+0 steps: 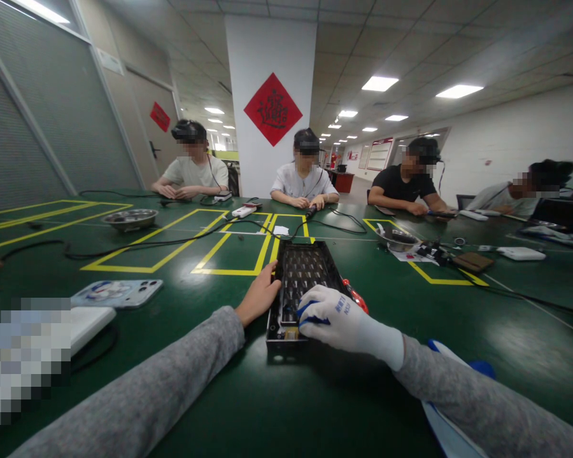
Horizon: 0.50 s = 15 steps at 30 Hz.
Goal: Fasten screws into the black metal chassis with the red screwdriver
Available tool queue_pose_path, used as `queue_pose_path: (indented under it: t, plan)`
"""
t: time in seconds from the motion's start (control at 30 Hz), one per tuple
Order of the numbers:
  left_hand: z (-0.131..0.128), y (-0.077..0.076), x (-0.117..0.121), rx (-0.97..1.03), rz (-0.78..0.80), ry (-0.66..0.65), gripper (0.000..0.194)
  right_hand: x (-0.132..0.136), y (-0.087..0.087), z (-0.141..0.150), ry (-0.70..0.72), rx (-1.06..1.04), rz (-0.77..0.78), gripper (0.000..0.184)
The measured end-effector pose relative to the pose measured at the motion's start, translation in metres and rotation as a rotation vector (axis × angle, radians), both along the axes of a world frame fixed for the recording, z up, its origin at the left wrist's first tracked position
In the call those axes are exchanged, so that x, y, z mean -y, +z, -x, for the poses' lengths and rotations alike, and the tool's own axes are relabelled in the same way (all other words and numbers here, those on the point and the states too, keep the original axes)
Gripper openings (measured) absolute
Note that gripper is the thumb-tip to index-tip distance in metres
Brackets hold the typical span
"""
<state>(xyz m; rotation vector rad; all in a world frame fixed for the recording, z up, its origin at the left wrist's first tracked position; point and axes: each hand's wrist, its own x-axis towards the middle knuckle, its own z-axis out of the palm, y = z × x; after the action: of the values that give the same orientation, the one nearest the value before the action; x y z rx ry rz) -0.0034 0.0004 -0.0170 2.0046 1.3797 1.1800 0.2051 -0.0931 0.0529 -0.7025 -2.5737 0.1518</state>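
Observation:
A long black case (286, 345) lies lengthwise in front of me on the green table. Inside it sits a dark panel (306, 270) with rows of small, shiny, cell-like openings. My bare left hand (261, 296) grips the case's left side wall, fingers along the edge. In a white work glove with blue fingertips, my right hand (337, 321) reaches over the near right part of the case. Its fingers are curled down onto the interior, and whatever they pinch is hidden. Close to them, a yellowish part (291, 333) shows at the case's near end. A red-handled tool (356, 296) lies against the right side.
On the left are a phone (119, 292), a white box (90, 324) and a metal bowl (131, 219). Another bowl (396, 240), a brown wallet (472, 262) and cables stand right. A blue-and-white item (451, 407) lies beneath my right forearm. Several people sit across the table.

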Motion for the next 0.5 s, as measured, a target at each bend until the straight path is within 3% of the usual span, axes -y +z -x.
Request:
queue_pose_path:
  t: [0.2, 0.5]
  plan:
    - [0.0, 0.0025, 0.0018, -0.054, 0.023, 0.009, 0.055, 0.0026, 0.003, 0.0009, -0.016, 0.045, -0.029, 0.018]
    - [0.0011, 0.0015, 0.0009, -0.064, 0.024, 0.007, 0.055, -0.0009, 0.0003, -0.001, 0.012, 0.027, 0.055, 0.021]
